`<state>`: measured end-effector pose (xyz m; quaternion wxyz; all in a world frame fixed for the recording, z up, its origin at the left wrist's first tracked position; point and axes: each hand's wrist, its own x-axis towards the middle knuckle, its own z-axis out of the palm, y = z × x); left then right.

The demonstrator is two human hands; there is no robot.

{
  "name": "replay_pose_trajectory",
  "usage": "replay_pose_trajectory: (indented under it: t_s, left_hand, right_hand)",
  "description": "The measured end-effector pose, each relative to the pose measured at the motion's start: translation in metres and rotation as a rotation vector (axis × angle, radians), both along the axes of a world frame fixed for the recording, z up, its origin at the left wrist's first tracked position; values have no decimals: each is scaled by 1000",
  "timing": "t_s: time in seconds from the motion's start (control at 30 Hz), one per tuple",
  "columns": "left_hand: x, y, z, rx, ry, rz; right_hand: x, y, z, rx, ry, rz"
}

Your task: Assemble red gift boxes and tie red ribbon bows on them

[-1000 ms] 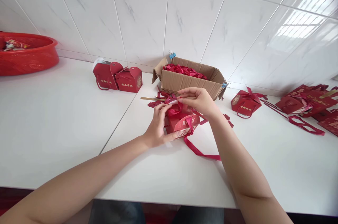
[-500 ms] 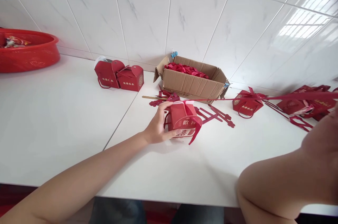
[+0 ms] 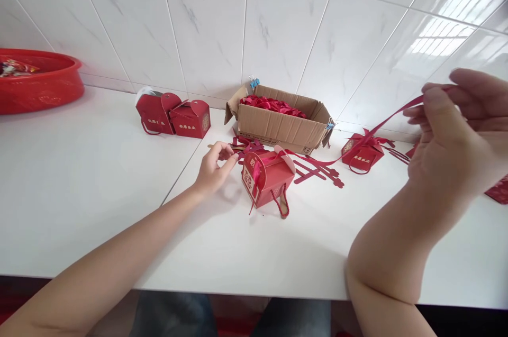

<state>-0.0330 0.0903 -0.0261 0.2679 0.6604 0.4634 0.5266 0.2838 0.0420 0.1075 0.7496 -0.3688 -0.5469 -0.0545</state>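
A red gift box (image 3: pixel 277 177) with gold characters and a rope handle stands on the table in front of me. A narrow red ribbon (image 3: pixel 383 124) passes through its top, and a short end hangs down the left face. My right hand (image 3: pixel 456 125), raised at the right, pinches the ribbon's long end between thumb and fingers. The ribbon sags slightly on its way to the box. Just left of the box is my left hand (image 3: pixel 214 170), off it, its fingers loosely curved and apart, holding nothing.
Behind the box stands a cardboard carton (image 3: pixel 281 124) of red ribbon bows, with flat red cut-outs (image 3: pixel 317 170) scattered before it. Two red boxes (image 3: pixel 188 119) are at the left, a bow-topped one (image 3: pixel 362 153) at the right. A red basin (image 3: pixel 42 83) sits far left.
My left hand has let go of the gift box and moved left. The box has turned, showing another side. My right hand has come further into view, and the ribbon has gone from taut to slack.
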Motion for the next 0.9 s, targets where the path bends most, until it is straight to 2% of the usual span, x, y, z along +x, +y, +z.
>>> replay_pose_trajectory:
  t_s: [0.13,0.2,0.33,0.47,0.6,0.7,0.8,0.9]
  left_hand:
    - [1,-21,26,-189,200,-302]
    - [4,-31,35,-252,308,-375]
    - [7,-38,58,-292,316,-398]
    - [9,-31,102,-238,130,-364]
    - [24,-23,140,-186,-23,-390]
    - [40,-20,153,-172,-96,-393]
    - [51,-18,158,-151,-205,-380]
    - [56,-16,161,-118,-296,-386]
  right_hand:
    - [-4,-2,4,63,-35,-21]
    - [-1,-5,5,75,-35,0]
    - [0,-12,8,108,-5,-12]
    - [-6,-17,12,132,15,0]
    - [-13,-17,13,114,42,106]
    - [-20,-16,11,60,20,206]
    - [-27,-14,8,2,-37,304]
    - [-35,-17,6,-25,-74,328]
